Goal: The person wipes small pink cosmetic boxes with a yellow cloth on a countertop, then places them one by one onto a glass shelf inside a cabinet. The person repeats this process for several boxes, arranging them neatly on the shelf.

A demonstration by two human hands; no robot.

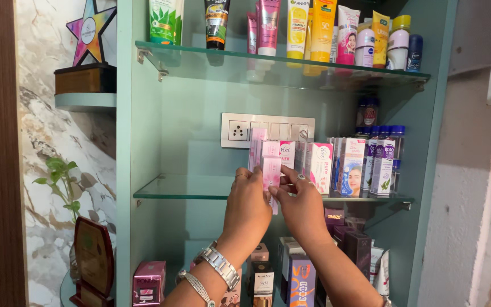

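Left hand (248,202) and right hand (301,207) both grip one pink box (270,170) above the glass shelf (171,193), beside other boxes (319,166).

Bare forearms — left hand (247,200) wears a silver watch (221,265) and bangle (195,286) (both metal); right hand (301,206), a ring (300,177).

Pink-white cartons (291,159) on middle glass shelf (171,195); coloured tubes (308,28) above
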